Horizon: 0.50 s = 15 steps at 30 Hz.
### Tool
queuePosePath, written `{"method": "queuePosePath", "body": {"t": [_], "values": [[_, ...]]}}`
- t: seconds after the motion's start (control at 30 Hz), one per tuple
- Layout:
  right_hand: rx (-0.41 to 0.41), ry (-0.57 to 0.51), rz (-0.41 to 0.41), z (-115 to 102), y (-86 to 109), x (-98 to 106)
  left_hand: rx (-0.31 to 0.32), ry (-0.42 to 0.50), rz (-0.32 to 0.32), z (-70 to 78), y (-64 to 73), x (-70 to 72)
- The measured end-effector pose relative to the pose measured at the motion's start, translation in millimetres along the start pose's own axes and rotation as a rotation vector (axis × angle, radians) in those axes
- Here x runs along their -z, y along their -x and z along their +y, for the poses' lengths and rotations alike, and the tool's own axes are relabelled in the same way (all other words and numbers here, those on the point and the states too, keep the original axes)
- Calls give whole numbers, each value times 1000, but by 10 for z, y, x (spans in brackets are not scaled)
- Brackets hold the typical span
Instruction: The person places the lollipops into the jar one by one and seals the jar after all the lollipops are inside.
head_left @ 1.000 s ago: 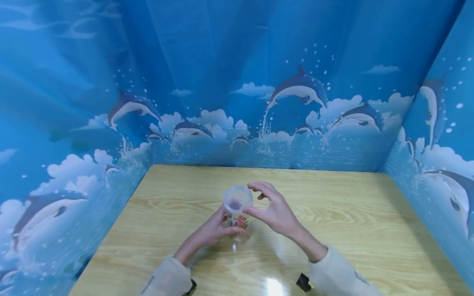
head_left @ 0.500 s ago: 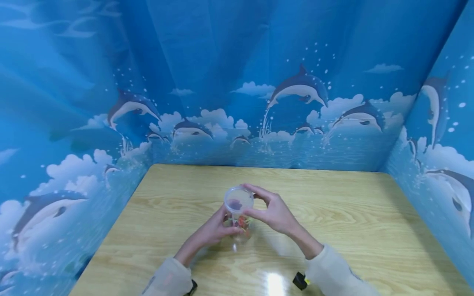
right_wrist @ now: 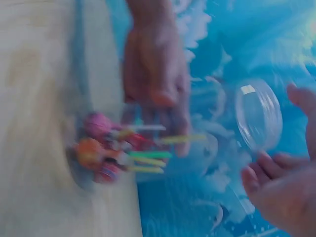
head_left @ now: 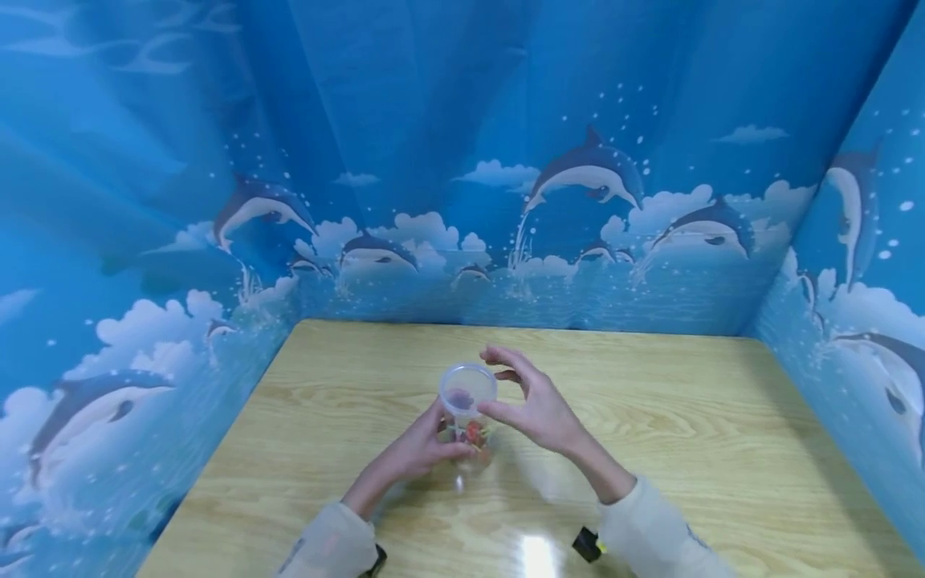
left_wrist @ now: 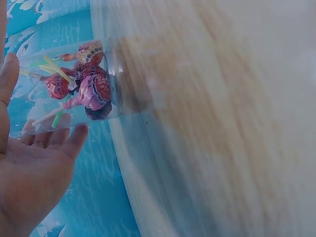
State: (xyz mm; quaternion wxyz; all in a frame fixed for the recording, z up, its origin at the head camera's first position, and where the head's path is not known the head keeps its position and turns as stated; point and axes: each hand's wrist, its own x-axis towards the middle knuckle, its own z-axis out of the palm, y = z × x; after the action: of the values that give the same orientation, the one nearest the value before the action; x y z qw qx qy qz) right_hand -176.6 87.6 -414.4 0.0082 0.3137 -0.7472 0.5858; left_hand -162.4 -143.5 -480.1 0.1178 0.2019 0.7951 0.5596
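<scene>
A clear plastic jar [right_wrist: 207, 163] stands upright on the table, with several wrapped lollipops [left_wrist: 94, 91] at its bottom, sticks pointing up. Its clear round lid [head_left: 468, 389] sits on the top. My left hand [head_left: 422, 449] holds the jar's side, thumb on the near face and fingers round the far side. At the lid's right edge is my right hand [head_left: 538, 413], its fingers spread and loosely bent, the thumb right by the rim. In the right wrist view, the fingers [right_wrist: 264, 173] show beside the lid, apart from one another.
The wood-grain table [head_left: 672, 409] reaches back to a blue curtain [head_left: 433, 120] printed with dolphins, which also closes in both sides. A small black device [head_left: 588, 544] is by the right sleeve [head_left: 650, 526]. Light glares off the table's front.
Half a second ago my right fingers closed in on the lid's rim; now they are spread away from it again. My left hand and the jar have stayed in place.
</scene>
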Motion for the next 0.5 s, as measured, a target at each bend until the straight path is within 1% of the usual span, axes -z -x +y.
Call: {"method": "queuePosePath", "body": {"t": [0.13, 0.2, 0.23, 0.3, 0.33, 0.5], "values": [[39, -115, -228, 76, -100, 147, 14, -2, -4, 8, 7, 1], [53, -148, -299, 114, -126, 172, 25, 1, -11, 9, 14, -1], [52, -150, -313, 127, -128, 174, 27, 2, -15, 10, 17, -2], [38, -149, -308, 134, -121, 162, 33, 2, -20, 13, 19, -5], [28, -140, -290, 132, -111, 150, 32, 1, -21, 14, 18, -6], [-42, -77, -136, 95, -30, 64, 5, -6, -8, 15, 5, -11]]}}
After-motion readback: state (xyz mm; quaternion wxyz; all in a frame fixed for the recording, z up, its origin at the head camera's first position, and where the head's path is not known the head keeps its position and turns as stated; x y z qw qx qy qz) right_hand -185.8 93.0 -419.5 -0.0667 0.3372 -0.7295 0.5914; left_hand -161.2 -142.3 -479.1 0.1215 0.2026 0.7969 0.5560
